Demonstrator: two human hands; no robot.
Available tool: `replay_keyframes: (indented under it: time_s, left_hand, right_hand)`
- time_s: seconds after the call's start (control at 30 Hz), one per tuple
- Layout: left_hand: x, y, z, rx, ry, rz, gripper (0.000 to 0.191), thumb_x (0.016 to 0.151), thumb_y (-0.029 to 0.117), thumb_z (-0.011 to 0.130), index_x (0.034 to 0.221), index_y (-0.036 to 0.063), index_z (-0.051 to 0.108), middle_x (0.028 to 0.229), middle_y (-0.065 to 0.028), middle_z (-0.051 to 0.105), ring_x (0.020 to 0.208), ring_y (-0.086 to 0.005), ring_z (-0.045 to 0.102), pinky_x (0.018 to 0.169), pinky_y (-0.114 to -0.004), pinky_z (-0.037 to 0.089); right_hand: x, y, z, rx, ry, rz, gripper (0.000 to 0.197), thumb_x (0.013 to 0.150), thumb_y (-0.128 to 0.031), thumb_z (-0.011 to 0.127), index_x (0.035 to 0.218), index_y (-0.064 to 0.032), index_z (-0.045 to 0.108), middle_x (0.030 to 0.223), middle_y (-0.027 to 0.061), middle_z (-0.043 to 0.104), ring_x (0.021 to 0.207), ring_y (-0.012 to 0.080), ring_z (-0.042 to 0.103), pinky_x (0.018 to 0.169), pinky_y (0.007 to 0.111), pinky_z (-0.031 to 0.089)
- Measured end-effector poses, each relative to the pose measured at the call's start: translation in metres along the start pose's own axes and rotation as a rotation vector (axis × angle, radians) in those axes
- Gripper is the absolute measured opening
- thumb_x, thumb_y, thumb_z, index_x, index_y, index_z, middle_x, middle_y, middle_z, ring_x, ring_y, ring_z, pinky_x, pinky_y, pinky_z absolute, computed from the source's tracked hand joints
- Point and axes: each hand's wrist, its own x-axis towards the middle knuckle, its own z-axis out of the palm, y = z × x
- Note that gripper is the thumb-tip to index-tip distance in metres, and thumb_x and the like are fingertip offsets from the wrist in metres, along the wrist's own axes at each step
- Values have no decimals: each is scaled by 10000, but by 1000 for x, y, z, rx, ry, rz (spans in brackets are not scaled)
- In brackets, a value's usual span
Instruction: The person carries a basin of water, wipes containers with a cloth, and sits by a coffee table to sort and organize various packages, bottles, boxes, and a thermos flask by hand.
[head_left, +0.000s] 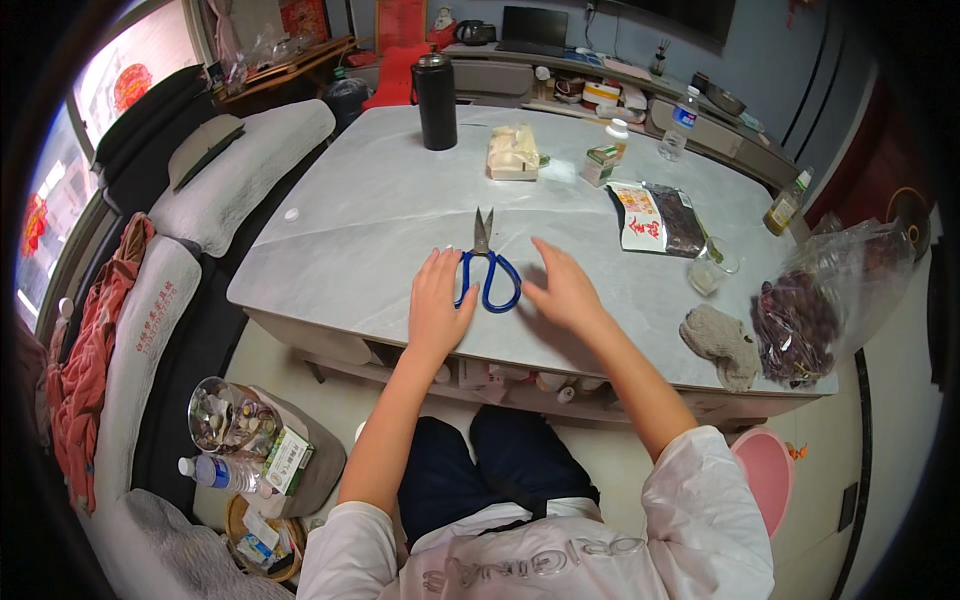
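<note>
A pair of scissors (481, 241) with blue-coated handles lies on the grey marble-patterned table (360, 247), its slightly parted blades pointing away from me. My left hand (439, 304) rests flat beside the left handle loop, its thumb overlapping that loop. Part of the loop is hidden by this hand. To the right of the scissors, my right hand (568, 289) is held apart from them, thumb and fingers spread, nothing in it. A tiny white bit (448, 247) shows at my left fingertips.
Farther back stand a black flask (436, 105), a tissue pack (513, 154), a small box (599, 165) and a water bottle (679, 127). Rightward are a foil food pouch (660, 219), a glass (712, 270), grey socks (718, 341) and a plastic bag of grapes (799, 322).
</note>
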Motion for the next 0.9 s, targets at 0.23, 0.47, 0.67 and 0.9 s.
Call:
replay_keyframes:
  time_s: [0.23, 0.47, 0.67, 0.9]
  left_hand:
    - [3, -7, 11, 94, 24, -80, 490, 744, 149, 589, 1175, -9, 418, 1181, -188, 452, 1157, -375, 349, 942, -412, 290]
    - [4, -3, 7, 40, 51, -133, 424, 731, 104, 583, 1117, -30, 473, 1157, -212, 472, 1150, -374, 370, 947, -444, 285]
    - [1, 0, 9, 4, 96, -100, 404, 722, 67, 577, 1106, -26, 489, 1149, -188, 491, 1144, -366, 387, 927, -423, 321]
    - [0, -2, 7, 16, 99, -111, 417, 729, 73, 582, 1121, -24, 480, 1142, -198, 490, 1134, -360, 395, 916, -409, 336]
  right_hand:
    - [123, 66, 27, -199, 141, 91, 606, 663, -238, 639, 1139, 45, 391, 1155, 204, 439, 1046, 348, 441, 881, 378, 392]
    - [207, 100, 59, -74, 399, 301, 404, 690, -178, 606, 1022, 10, 472, 1017, 152, 527, 953, 312, 501, 778, 392, 439]
    - [206, 125, 64, -70, 483, 242, 130, 780, -151, 498, 830, -56, 572, 790, 124, 593, 762, 308, 565, 653, 413, 448]
    - [173, 96, 34, 77, 551, 36, 106, 817, -118, 468, 837, -26, 517, 812, 153, 576, 741, 337, 548, 647, 403, 431]
